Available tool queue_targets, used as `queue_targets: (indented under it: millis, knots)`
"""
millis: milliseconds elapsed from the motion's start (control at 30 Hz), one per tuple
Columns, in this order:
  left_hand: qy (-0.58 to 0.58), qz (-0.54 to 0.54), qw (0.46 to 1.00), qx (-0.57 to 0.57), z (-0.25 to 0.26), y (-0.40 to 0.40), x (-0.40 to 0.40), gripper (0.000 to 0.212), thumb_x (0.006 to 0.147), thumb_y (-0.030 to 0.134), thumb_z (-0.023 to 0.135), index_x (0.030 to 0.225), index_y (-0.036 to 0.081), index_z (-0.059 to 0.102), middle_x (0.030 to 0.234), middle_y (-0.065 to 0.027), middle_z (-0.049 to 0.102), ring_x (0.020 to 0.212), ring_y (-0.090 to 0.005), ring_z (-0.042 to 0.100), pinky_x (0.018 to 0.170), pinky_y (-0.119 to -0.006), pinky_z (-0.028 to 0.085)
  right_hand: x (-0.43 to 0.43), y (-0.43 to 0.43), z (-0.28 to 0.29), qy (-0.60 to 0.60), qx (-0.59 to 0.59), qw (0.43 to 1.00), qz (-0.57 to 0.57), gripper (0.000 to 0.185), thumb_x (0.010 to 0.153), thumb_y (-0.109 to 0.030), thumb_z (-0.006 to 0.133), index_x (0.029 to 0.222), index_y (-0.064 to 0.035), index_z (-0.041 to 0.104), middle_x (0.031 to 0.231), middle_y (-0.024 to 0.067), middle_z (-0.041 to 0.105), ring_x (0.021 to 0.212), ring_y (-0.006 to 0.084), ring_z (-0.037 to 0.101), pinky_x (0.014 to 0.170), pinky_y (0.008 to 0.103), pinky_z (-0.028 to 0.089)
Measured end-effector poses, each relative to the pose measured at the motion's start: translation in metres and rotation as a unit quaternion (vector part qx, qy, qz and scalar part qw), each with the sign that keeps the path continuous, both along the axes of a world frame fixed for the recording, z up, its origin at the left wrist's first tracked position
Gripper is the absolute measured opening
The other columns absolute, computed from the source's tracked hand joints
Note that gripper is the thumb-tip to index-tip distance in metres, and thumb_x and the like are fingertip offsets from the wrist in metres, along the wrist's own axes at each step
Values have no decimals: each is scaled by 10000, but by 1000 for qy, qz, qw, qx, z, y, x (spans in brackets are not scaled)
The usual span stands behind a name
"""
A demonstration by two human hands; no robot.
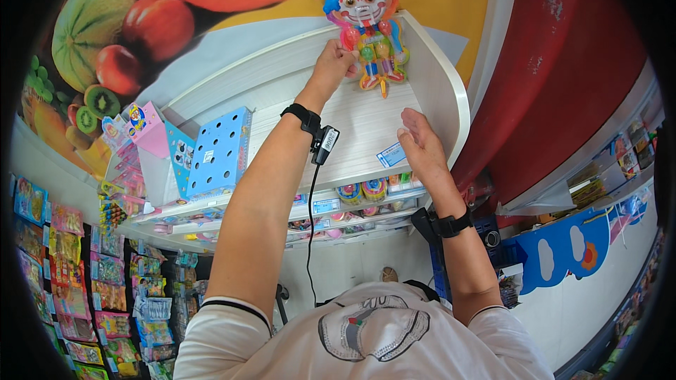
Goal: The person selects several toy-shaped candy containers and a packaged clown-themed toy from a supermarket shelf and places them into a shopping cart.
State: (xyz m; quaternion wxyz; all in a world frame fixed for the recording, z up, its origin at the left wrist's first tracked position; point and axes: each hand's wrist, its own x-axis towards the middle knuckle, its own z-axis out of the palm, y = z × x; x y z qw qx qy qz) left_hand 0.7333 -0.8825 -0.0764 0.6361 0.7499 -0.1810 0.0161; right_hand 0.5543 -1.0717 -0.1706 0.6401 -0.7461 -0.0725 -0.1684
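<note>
A colourful clown-shaped plastic pack (376,37) leans upright in the back right corner of the top shelf (338,132), in front of the side panel. It has a jester hat and a clear moulded front. My left hand (334,66) pinches its left edge with curled fingers, partly hiding that edge. Lower down, my right hand (422,148) is empty over the shelf's right front, palm turned inward and fingers apart. Beside its thumb lies a blue and white price label (392,155).
Left on the shelf stands a blue box with round holes (217,155), beside a pink display box (147,124). Packaged goods fill the lower shelves (364,190). Hanging packets (105,274) line the left. A red column (549,74) rises at right. A black cable (311,221) hangs from my left wrist.
</note>
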Motion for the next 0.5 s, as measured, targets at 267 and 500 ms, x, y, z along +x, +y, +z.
queue_targets:
  millis: [267, 500]
  knots:
    - [-3, 3, 1000, 17, -14, -4, 8, 265, 967, 166, 653, 1125, 15, 504, 902, -61, 618, 715, -126, 610, 666, -265, 537, -1, -1, 4, 28, -10, 999, 15, 532, 949, -194, 571, 1409, 46, 452, 1375, 291, 545, 1272, 378, 556, 1043, 404, 448]
    - [-28, 25, 999, 26, -20, -5, 15, 241, 977, 160, 638, 1111, 7, 508, 912, -68, 624, 702, -122, 615, 647, -262, 544, -1, 7, 8, 25, 8, 999, 34, 506, 948, -160, 579, 1391, 50, 459, 1365, 287, 553, 1281, 359, 557, 1052, 393, 443]
